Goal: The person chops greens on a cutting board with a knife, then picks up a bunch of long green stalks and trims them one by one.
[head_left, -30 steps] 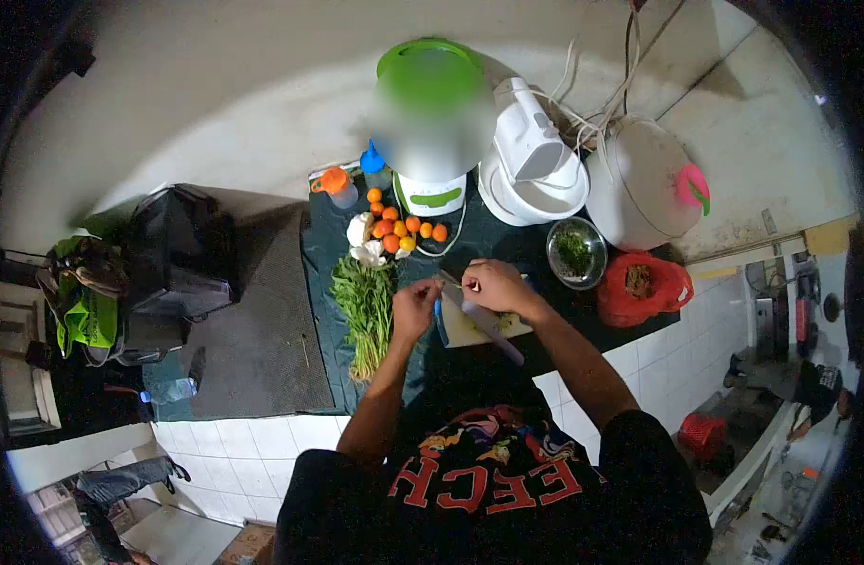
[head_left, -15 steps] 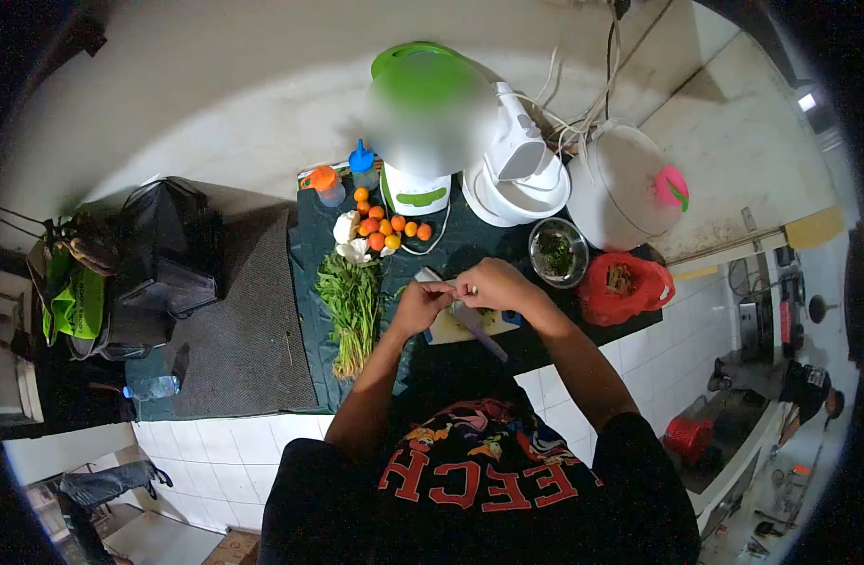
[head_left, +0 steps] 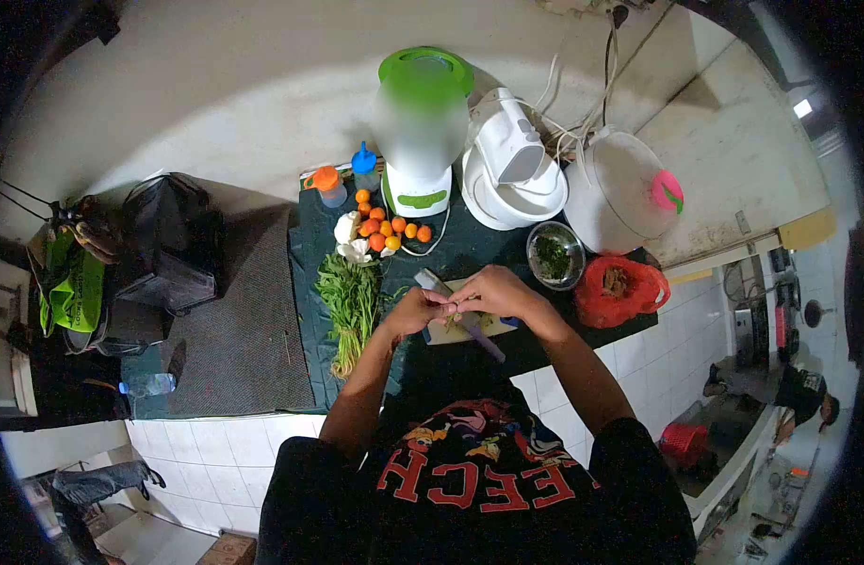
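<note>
Over a pale cutting board (head_left: 446,333), my left hand (head_left: 415,313) and my right hand (head_left: 498,292) meet at the fingertips. Both are pinched closed around something small that I cannot make out. Beneath them a knife (head_left: 487,347) with a light purple handle lies diagonally across the board, its blade pointing away to the left. Chopped green bits are scattered on the board. Left of my left hand lies a bundle of leafy greens (head_left: 347,297). Beyond my right hand stands a metal bowl (head_left: 555,254) with chopped greens in it.
Tomatoes (head_left: 375,226), garlic bulbs (head_left: 348,226) and two squeeze bottles (head_left: 364,165) stand behind the greens. At the back are a green-and-white blender (head_left: 418,188), a white stand mixer (head_left: 515,151) and a white bucket (head_left: 611,202). A red plastic bag (head_left: 597,306) sits right. A person (head_left: 804,394) is far right.
My hands have shifted slightly, with the fingertips still together over the board. At far right, the other person has come further into view. The knife remains lying on the board.
</note>
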`<state>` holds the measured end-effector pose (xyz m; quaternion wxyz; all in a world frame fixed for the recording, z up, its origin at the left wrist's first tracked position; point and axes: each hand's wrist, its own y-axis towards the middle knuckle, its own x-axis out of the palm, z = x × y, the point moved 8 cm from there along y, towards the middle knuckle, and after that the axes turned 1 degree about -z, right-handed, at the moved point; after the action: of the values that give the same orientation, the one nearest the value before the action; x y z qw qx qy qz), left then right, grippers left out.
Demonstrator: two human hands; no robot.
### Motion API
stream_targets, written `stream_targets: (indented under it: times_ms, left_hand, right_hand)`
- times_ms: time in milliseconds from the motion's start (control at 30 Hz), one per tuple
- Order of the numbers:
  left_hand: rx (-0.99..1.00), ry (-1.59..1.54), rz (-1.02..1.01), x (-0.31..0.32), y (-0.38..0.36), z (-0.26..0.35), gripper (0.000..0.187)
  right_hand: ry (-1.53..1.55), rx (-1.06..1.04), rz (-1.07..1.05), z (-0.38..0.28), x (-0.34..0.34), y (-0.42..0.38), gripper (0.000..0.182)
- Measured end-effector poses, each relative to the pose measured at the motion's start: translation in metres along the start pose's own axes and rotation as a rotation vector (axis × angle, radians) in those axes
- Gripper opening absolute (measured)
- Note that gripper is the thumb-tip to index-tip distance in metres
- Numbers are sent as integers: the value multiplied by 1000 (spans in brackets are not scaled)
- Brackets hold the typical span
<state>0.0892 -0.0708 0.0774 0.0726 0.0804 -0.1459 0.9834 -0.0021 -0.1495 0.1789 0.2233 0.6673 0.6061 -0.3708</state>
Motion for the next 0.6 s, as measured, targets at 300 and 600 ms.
stream_targets:
  times_ms: [300,600]
  left_hand:
    - [-143,-503,-40,28,-7,-53,32]
    - [551,532,375,36,-27,48,42]
  right_hand:
    - [7,9,41,-4,12,-14,19]
    - [-64,97,248,8,18,-28,20]
